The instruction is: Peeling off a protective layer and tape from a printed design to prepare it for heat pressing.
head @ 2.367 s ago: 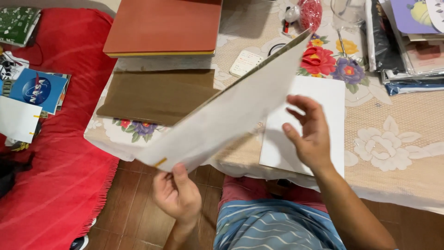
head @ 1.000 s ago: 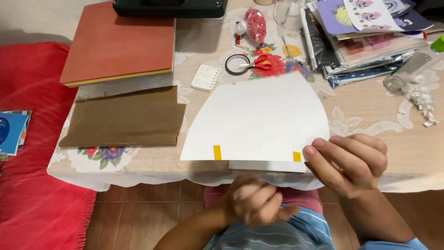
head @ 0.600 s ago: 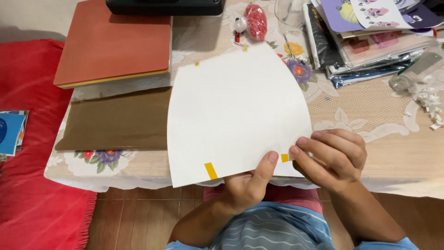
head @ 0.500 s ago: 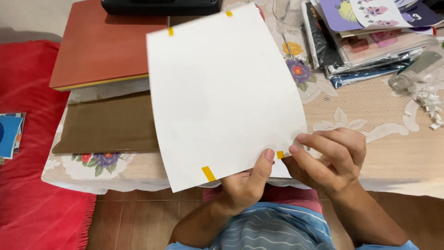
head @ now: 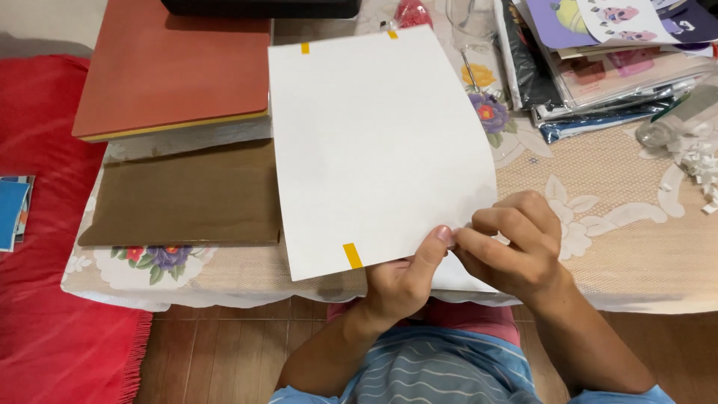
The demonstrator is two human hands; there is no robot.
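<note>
A large white sheet (head: 374, 142) with small yellow tape tabs (head: 351, 255) at its edges is held up over the table (head: 613, 247), which has a beige floral cloth. My left hand (head: 404, 280) pinches the sheet's near edge from below, thumb on top. My right hand (head: 516, 243) grips the near right corner, fingers curled over it. The two hands touch each other at that corner. The sheet hides the middle of the table.
A red-brown board (head: 172, 67) lies on a stack at the back left, a brown sheet (head: 187, 198) in front of it. Stacked papers and plastic sleeves (head: 598, 67) sit at the back right, white paper scraps (head: 699, 157) at the right edge. A red cloth (head: 37, 187) lies to the left.
The sheet was tilted on edge, then laid flat and wide, then turned so its long side runs away from me. Both hands came together at its near right corner.
</note>
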